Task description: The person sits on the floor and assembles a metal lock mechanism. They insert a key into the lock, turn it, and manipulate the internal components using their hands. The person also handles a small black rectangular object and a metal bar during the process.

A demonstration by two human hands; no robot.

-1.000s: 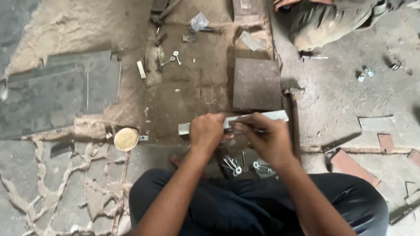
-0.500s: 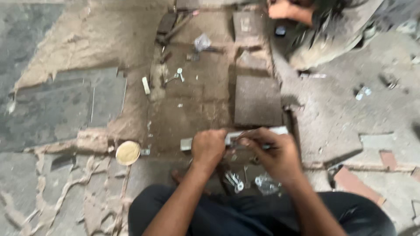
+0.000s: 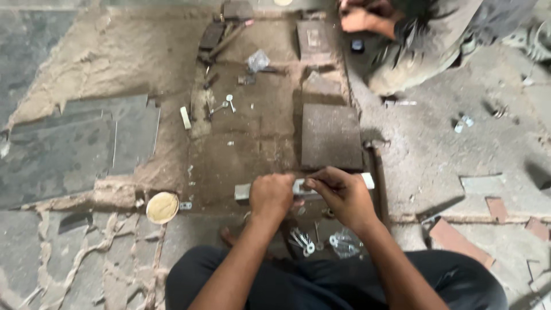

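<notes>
A pale metal bar lies flat on the dirt floor in front of my knees. My left hand is closed over its left part, pressing it down. My right hand rests over the middle of the bar with its fingertips pinched on a small thin part I cannot make out. Under my hands, near my legs, lie loose shiny bolts and keys and a second small heap of metal pieces.
A square dark stone slab sits just beyond the bar. A round yellow lid lies to the left. Spanners and tools lie farther off. Another person crouches at the top right. Brick fragments lie right.
The view has tilted downward, so everything sits lower in the frame. My hands stay on the bar in the same grip.
</notes>
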